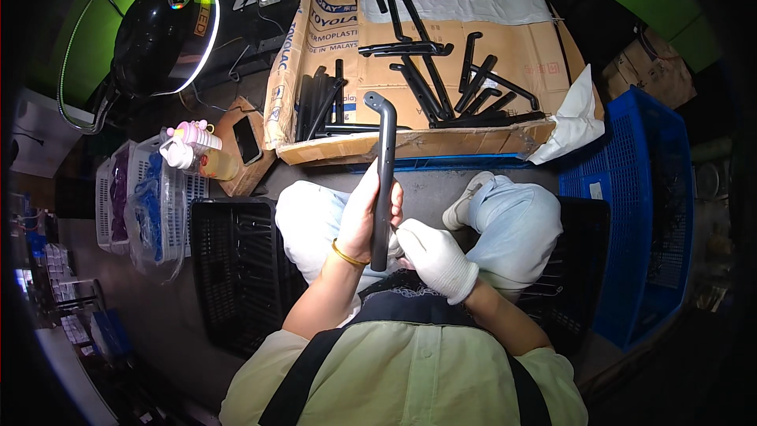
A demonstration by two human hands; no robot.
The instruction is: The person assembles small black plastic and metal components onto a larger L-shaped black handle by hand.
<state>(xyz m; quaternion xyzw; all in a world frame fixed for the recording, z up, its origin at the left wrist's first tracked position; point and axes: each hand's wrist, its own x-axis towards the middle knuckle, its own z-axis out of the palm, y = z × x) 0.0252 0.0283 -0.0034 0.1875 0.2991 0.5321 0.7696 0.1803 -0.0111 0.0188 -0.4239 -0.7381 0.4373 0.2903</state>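
Upright over my lap stands a black bent-ended bar (385, 166), a plastic-looking handle with a hole in its hooked upper end. My bare left hand (361, 217) is closed around its lower half, a yellow bangle on the wrist. A white knit glove covers my right hand (438, 260), which is beside the bar's lower end with its fingers curled in. Whatever those fingers pinch, if anything, is hidden. Ahead of both hands, several similar black bars (430, 83) lie loosely crossed in an open cardboard box (473, 145).
A black lamp (154, 36) shines at the upper left. Below it are a phone (247, 141), a pink-lidded bottle (193, 138) and white baskets (146, 197). Black crates (206, 268) flank my legs; the left one holds dark bars. A blue crate (623, 245) stands at right.
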